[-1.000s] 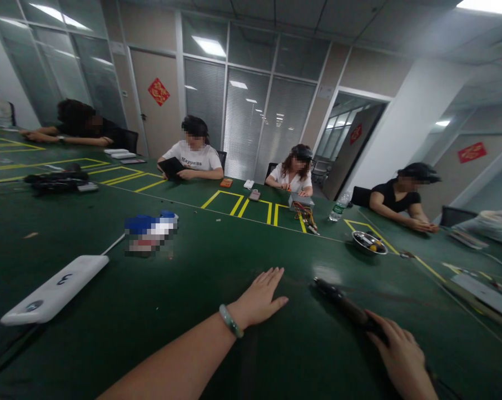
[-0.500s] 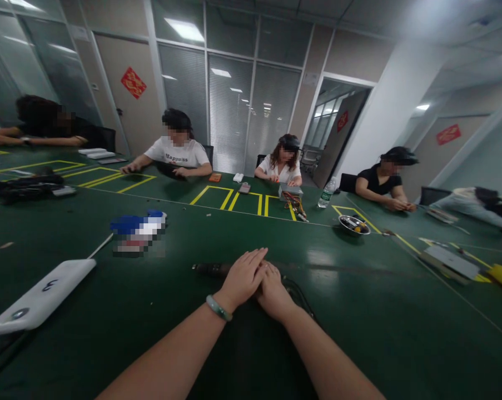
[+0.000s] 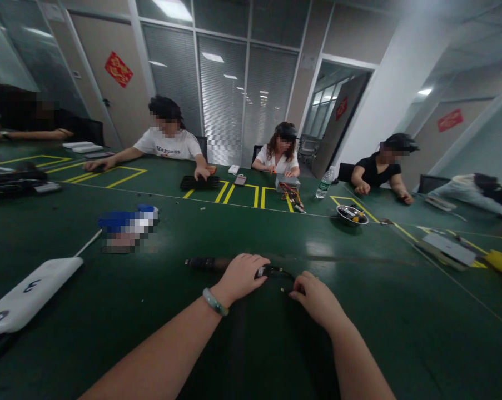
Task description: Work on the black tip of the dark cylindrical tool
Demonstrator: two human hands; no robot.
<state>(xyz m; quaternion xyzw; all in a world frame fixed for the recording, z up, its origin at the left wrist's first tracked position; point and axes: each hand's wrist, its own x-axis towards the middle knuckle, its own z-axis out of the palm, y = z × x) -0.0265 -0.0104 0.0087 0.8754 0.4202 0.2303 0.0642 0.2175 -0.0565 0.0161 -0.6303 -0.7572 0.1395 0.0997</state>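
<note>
A dark, slim electric screwdriver lies on the green table, its tip pointing left. Over its rear half rests my left hand, a jade-coloured bangle at the wrist; the fingers wrap down over the tool and cover part of it. From the tool's right end a black cord runs toward my right hand. The fingers of that hand are pinched together at the cord, and its exact grip is partly hidden. A tiny light-coloured bit shows just left of the right fingertips.
On the left lies a white power strip marked 3, beside a pixelated blue-and-white packet. Beyond are a metal bowl of small parts, a water bottle and a metal box with coloured wires. Several people sit opposite.
My hands were together over the tool; the right has moved off to the right, to the cord, while the left stays on the tool. Across the table, a person has set down a black object.
</note>
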